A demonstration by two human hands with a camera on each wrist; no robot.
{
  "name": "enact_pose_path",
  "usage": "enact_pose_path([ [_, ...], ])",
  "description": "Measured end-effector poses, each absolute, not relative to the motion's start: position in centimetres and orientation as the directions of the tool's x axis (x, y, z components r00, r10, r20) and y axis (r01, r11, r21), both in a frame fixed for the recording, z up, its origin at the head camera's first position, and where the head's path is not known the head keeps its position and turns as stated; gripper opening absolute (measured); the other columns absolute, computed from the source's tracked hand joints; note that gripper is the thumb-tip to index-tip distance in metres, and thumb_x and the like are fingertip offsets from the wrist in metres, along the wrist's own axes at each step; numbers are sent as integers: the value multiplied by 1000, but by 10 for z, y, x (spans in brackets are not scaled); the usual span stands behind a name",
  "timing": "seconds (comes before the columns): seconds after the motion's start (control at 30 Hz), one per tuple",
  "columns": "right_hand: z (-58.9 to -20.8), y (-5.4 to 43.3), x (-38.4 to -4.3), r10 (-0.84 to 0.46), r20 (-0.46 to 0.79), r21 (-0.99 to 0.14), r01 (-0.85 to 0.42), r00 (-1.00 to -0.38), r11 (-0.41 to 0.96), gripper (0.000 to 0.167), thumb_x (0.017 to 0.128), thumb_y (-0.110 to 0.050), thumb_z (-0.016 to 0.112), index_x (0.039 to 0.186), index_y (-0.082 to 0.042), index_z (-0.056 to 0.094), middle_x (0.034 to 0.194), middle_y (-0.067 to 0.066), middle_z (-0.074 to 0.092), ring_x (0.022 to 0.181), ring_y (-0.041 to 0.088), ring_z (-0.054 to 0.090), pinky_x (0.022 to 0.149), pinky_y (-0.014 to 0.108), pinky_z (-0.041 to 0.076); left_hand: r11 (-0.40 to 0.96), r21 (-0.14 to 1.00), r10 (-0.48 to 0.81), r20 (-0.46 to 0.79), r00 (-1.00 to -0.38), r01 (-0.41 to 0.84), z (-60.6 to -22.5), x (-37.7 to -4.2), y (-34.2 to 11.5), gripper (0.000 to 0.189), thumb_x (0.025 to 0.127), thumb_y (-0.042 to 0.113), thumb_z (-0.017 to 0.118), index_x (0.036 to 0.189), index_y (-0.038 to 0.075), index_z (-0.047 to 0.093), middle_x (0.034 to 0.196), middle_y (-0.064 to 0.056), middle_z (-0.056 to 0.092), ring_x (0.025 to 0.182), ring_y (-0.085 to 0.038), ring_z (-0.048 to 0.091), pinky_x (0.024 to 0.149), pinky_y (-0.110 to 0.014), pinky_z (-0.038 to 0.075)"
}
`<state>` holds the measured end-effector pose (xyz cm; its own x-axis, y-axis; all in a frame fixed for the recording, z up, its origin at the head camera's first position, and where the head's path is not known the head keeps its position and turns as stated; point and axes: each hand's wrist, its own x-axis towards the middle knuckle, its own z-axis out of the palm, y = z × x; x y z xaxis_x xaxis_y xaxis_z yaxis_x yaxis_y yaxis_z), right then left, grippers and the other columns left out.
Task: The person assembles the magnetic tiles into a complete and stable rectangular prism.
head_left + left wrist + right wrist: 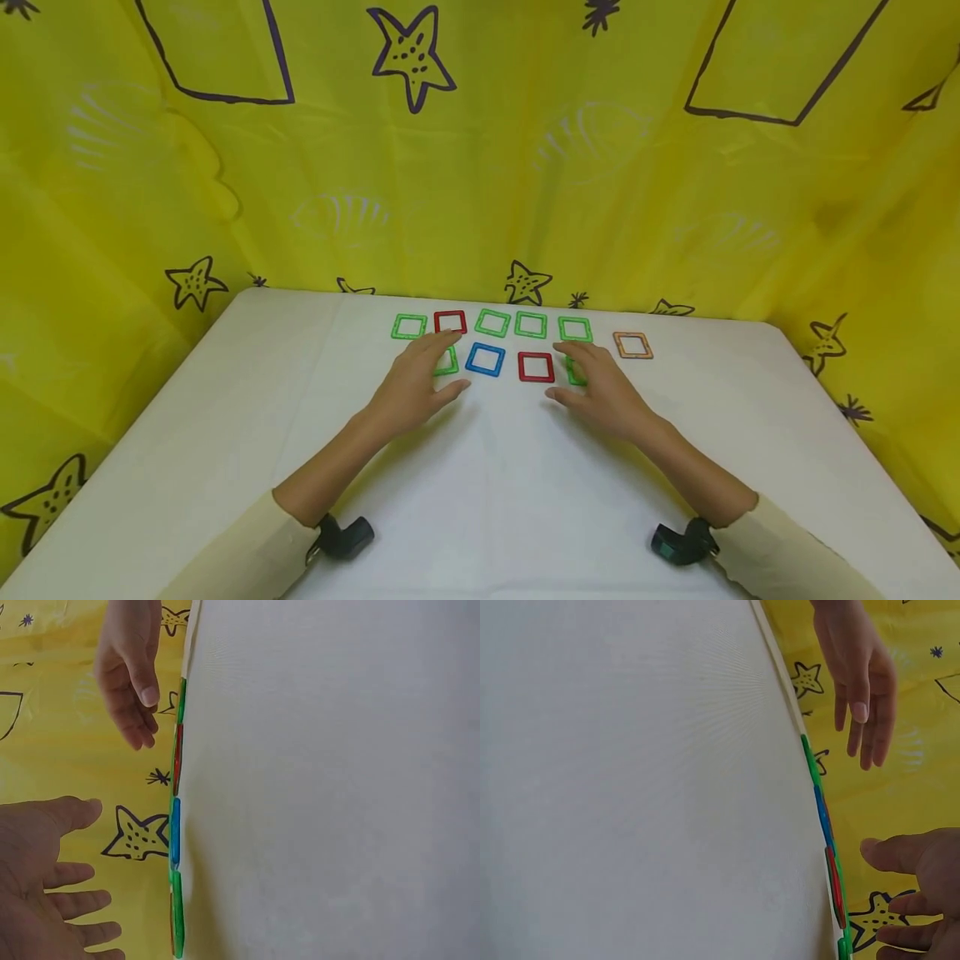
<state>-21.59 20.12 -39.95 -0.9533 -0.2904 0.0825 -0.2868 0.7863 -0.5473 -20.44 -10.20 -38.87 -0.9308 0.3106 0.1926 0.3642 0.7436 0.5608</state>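
Several square plastic frames lie flat in two rough rows on the white table. The back row has green frames (pixel 531 313), a red frame (pixel 450 312) and, at its right end, an orange frame (pixel 633 357). In front lie a blue frame (pixel 471 367), another red frame (pixel 536 380) and two green ones partly hidden by the hands. My left hand (pixel 412 383) hovers over the left part of the front row, fingers apart and holding nothing. On the other side my right hand (pixel 603 392) hovers likewise, its fingers loosely extended. Both wrist views show the two hands above the table.
A yellow curtain (pixel 465 208) with drawn stars hangs behind and beside the white table (pixel 480 500). Dark wrist cameras, one at the left sleeve (pixel 255 542) and one at the right sleeve (pixel 787 550), sit low over the table's near part.
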Motion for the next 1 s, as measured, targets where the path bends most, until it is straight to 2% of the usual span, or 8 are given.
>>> enact_pose_path([
  [0.23, -400, 197, -222, -276, 84, -562, -275, -957, 780, 70, 94, -24, 81, 155, -7, 51, 160, 20, 42, 150, 44, 30, 118, 63, 32, 738, 581, 300, 174, -938, 344, -391, -215, -94, 69, 96, 27, 79, 156, 9, 51, 159, -10, 49, 151, -32, 37, 119, -54, 35],
  [0.6, -401, 193, -233, -311, 89, -565, -306, -946, 766, 65, 94, -21, 82, 150, -3, 55, 156, 22, 47, 147, 44, 35, 118, 62, 33, 717, 627, 286, 133, -949, 304, -399, -229, -82, 64, 96, 23, 80, 153, 10, 55, 154, -11, 53, 146, -32, 43, 118, -51, 39],
  [1.0, -405, 193, -239, -346, 120, -555, -352, -931, 754, 59, 94, -19, 82, 144, 1, 59, 149, 23, 53, 144, 44, 39, 119, 60, 31, 727, 623, 294, 98, -951, 289, -405, -242, -74, 60, 97, 24, 78, 152, 11, 57, 153, -11, 54, 146, -31, 43, 119, -49, 37],
])
